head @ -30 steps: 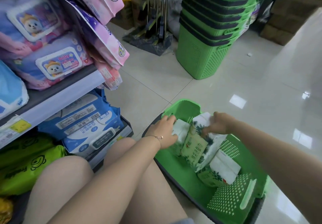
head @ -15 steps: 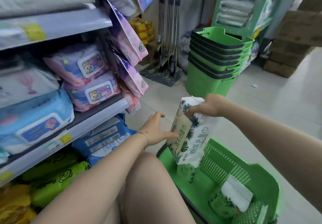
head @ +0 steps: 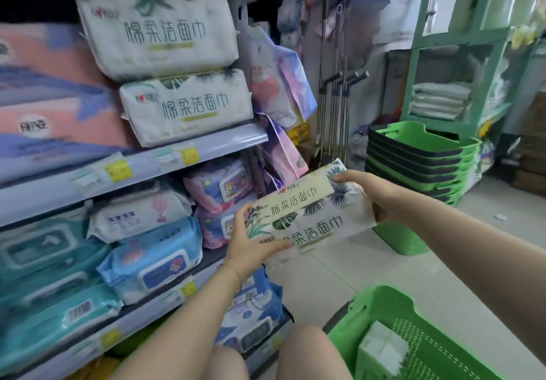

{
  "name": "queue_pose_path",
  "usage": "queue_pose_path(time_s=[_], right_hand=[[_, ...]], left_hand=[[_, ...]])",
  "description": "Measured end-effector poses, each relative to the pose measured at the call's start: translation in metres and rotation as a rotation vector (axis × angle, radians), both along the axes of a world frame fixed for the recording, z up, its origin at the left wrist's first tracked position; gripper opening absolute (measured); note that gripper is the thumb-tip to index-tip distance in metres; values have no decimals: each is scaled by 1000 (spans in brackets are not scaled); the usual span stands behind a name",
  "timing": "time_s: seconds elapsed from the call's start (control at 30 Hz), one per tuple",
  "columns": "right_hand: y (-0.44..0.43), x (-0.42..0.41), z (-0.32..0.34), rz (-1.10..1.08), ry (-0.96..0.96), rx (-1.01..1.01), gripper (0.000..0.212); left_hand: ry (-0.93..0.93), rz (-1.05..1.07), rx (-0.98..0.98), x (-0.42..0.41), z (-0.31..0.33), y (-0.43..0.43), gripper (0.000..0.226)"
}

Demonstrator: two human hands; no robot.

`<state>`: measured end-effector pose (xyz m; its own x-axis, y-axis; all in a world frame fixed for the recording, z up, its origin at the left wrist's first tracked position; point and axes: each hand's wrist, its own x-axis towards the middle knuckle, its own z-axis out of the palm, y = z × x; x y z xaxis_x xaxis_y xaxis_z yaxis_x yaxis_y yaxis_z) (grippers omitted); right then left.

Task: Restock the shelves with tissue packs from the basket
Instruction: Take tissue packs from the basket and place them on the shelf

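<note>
Shelves [head: 206, 143] now nearer; both hands' fingers [head: 339, 177] grip the tissue pack [head: 307, 214], raised from the basket [head: 428, 335].

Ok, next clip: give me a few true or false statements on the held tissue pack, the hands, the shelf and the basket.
1. Both hands grip the held tissue pack, the left hand at one end and the right hand at the other. True.
2. The held pack already rests on the upper shelf. False: it is in the air in front of the shelves, touching none.
3. Two matching tissue packs are stacked on the upper shelf. True.
4. The green basket beside the person's knee holds nothing. False: a white pack lies in it.
5. A stack of green baskets stands on the floor behind. True.
</note>
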<state>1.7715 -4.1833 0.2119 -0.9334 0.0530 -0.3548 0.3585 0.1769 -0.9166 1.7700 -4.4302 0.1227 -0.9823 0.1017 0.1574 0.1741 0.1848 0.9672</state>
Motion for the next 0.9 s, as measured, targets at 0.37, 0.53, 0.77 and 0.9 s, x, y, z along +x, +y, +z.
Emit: queue_pose_path(time_s=[0.37,0.53,0.77,0.9], right_hand=[[-41,-6,84,65,301,-253,82],[-67,-9,113,288,646,-293,57],[-113,-35,145,163,822,-444,57],[-143,-53,164,-13,819,-449,47]], left_hand=[[426,329,115,1,120,-49,78],[589,454,136,6,180,-66,77],[688,543,58,0,250,-90,66],[697,521,-6,-14,269,-106,53]])
